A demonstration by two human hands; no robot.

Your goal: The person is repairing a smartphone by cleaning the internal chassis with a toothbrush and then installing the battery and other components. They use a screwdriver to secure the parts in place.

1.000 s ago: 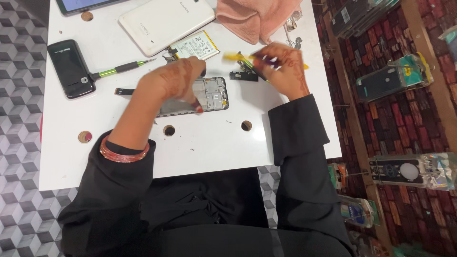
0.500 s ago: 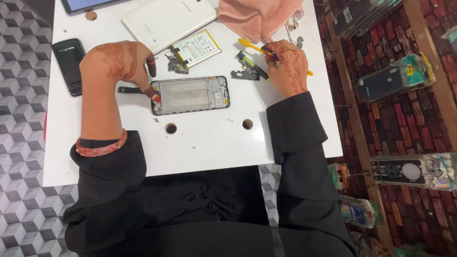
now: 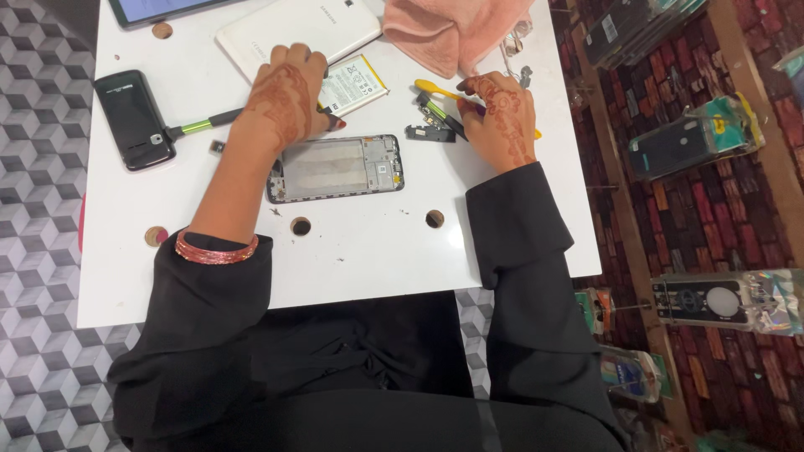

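Hands worked apart: left hand [image 3: 283, 100] curled, fingertips at the green-handled screwdriver [image 3: 201, 125] beside the battery [image 3: 353, 84]; grip unclear. Right hand [image 3: 502, 117] pinched a yellow pry tool [image 3: 435, 89] over small black parts [image 3: 431, 125]. Open phone frame [image 3: 335, 167] lay btwn them on the white table [image 3: 368, 259], just below left hand. Judged mid-teardown; next move probably needs the driver seated w/ care.

White table [image 3: 352, 259] on grey cube-patterned floor [image 3: 38, 368], brick-patterned rug [image 3: 712, 218].
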